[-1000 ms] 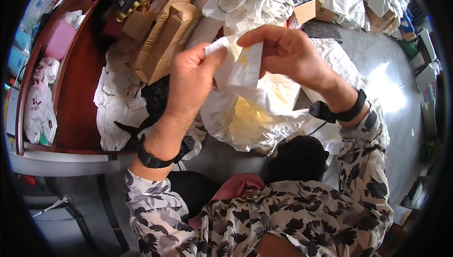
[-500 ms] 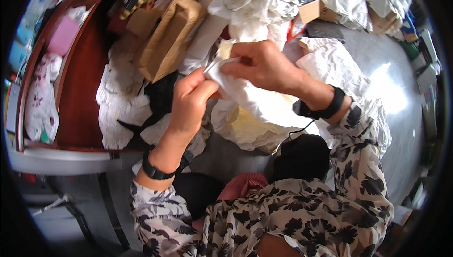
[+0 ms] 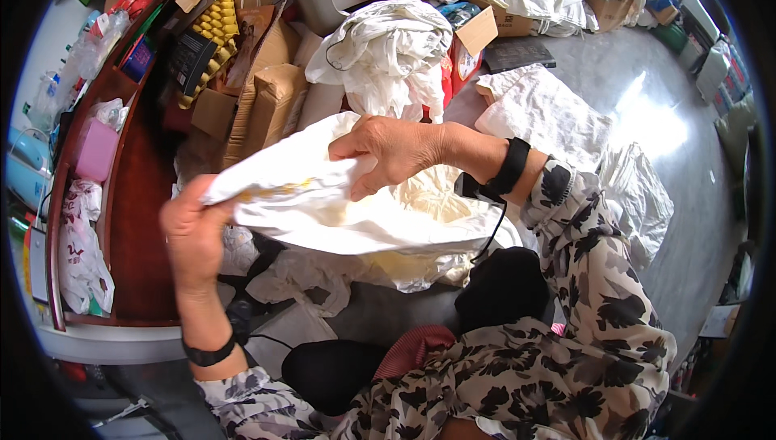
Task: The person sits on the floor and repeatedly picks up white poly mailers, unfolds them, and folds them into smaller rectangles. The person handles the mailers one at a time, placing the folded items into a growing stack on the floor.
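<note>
A length of white cloth [image 3: 347, 226] with a yellowish mark is stretched across my lap area between both hands. My left hand [image 3: 194, 234] is closed on its left end, slightly blurred. My right hand [image 3: 392, 153] pinches the upper edge nearer the middle, fingers bent into the fabric. The lower right of the cloth hangs in loose folds beside a cream, crumpled piece [image 3: 436, 197]. I cannot make out whether those two are joined. Beyond my right hand lies a heap of white fabric [image 3: 388, 44].
To the left stands a dark red wooden shelf unit [image 3: 145, 222] holding a pink box [image 3: 95, 149] and plastic bags. Cardboard boxes [image 3: 271, 105] and yellow egg-tray-like packing [image 3: 214, 32] stand far left. More white cloth [image 3: 541, 109] lies on the grey floor [image 3: 687, 197] at right.
My left hand has moved left and down, away from my right hand, drawing the white cloth out between them. The view has shifted, showing more of the far side.
</note>
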`<state>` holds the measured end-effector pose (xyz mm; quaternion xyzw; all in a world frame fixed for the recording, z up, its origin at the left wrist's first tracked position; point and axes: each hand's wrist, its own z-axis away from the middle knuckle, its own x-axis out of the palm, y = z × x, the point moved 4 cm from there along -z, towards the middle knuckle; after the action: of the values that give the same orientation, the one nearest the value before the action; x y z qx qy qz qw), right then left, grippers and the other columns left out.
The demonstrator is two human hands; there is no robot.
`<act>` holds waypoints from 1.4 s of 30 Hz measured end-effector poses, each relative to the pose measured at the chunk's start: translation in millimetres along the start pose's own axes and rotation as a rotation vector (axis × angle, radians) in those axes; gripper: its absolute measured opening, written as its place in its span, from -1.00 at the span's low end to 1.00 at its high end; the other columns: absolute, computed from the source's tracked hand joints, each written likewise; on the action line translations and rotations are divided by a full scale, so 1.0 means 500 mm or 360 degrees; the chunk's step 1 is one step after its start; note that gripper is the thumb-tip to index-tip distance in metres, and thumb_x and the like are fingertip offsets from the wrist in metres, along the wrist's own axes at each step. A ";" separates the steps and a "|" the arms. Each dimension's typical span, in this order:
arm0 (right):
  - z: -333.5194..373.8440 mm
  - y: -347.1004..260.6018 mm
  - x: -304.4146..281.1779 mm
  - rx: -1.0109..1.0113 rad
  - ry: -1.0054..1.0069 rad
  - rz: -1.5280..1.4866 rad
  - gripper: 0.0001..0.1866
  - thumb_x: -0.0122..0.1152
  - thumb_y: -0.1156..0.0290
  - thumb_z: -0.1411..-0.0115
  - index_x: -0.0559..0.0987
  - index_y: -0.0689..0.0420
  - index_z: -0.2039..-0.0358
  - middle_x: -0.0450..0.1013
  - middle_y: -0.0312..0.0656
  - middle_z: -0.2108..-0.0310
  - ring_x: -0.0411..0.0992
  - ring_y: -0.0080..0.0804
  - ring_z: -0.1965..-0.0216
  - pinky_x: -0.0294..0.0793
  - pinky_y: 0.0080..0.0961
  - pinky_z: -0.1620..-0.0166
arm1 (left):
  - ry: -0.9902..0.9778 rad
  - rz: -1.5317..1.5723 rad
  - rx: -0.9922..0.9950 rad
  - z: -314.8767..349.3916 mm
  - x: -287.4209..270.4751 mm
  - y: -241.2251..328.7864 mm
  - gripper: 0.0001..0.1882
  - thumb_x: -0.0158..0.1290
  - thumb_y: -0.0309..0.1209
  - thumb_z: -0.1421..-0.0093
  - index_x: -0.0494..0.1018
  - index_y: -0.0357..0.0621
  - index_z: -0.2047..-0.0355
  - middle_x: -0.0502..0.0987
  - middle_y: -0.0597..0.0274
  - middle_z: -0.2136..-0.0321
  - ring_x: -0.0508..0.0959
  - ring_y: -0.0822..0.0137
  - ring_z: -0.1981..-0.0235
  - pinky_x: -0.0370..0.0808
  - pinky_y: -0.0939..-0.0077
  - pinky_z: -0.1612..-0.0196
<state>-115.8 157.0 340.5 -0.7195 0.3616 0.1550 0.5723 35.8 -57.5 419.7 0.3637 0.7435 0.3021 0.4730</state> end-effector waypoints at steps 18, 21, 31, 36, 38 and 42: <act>0.170 -0.142 -0.135 -0.0473 0.0307 0.0668 -0.75 0.47 0.39 0.10 0.61 0.21 0.41 0.40 -0.20 0.17 0.34 -0.26 0.12 0.37 -0.33 0.08 | 0.0871 0.0064 -0.0196 0.040 -0.381 -0.119 -0.72 0.07 -0.48 -0.29 0.50 -0.22 -0.01 0.60 0.26 0.32 0.46 0.58 0.59 0.30 0.74 0.71; 0.164 -0.181 -0.131 -0.0443 0.0282 0.0506 -0.81 0.45 0.42 0.04 0.60 0.19 0.45 0.42 -0.19 0.11 0.42 -0.29 0.10 0.43 -0.36 0.09 | 0.0632 0.0248 -0.0302 0.040 -0.349 -0.161 -0.65 0.00 -0.52 -0.30 0.39 -0.24 -0.09 0.59 0.16 0.20 0.58 0.42 0.40 0.45 0.64 0.62; 0.340 -0.212 -0.239 0.0208 0.1169 0.0877 -0.75 0.41 0.54 -0.02 0.58 0.22 0.26 0.50 -0.15 0.19 0.53 -0.39 0.21 0.57 -0.49 0.18 | 0.0669 0.0897 0.0168 0.059 -0.326 -0.126 -0.70 -0.04 -0.55 -0.29 0.41 -0.32 -0.03 0.50 0.01 -0.02 0.50 0.11 -0.05 0.52 0.05 -0.08; 0.345 -0.277 -0.235 0.0075 0.1421 0.1031 -0.73 0.38 0.61 0.02 0.56 0.20 0.26 0.46 -0.23 0.29 0.48 -0.45 0.25 0.51 -0.53 0.20 | 0.0635 0.0726 -0.0261 0.036 -0.259 -0.124 -0.67 -0.04 -0.55 -0.29 0.38 -0.35 -0.06 0.49 0.04 -0.04 0.45 0.15 -0.11 0.39 0.07 -0.20; 0.329 -0.285 -0.207 0.0064 0.1363 0.0987 -0.72 0.37 0.64 0.03 0.54 0.20 0.27 0.44 -0.25 0.33 0.46 -0.48 0.27 0.49 -0.54 0.21 | 0.0597 0.0981 -0.0033 0.031 -0.228 -0.109 -0.65 -0.07 -0.58 -0.28 0.36 -0.37 -0.08 0.47 0.03 -0.06 0.44 0.14 -0.12 0.37 0.09 -0.22; 0.296 -0.204 -0.209 0.0437 0.1251 0.1121 -0.69 0.35 0.69 0.06 0.52 0.19 0.28 0.40 -0.31 0.42 0.42 -0.52 0.30 0.45 -0.58 0.23 | 0.0395 0.0709 -0.0238 -0.015 -0.154 -0.153 -0.69 -0.07 -0.55 -0.31 0.36 -0.41 -0.05 0.49 -0.03 -0.02 0.50 0.14 -0.05 0.49 0.12 -0.12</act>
<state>-88.6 339.8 435.8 -0.4772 0.7844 0.0081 0.3963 31.7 -164.2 399.1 0.4425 0.6729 0.4953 0.3256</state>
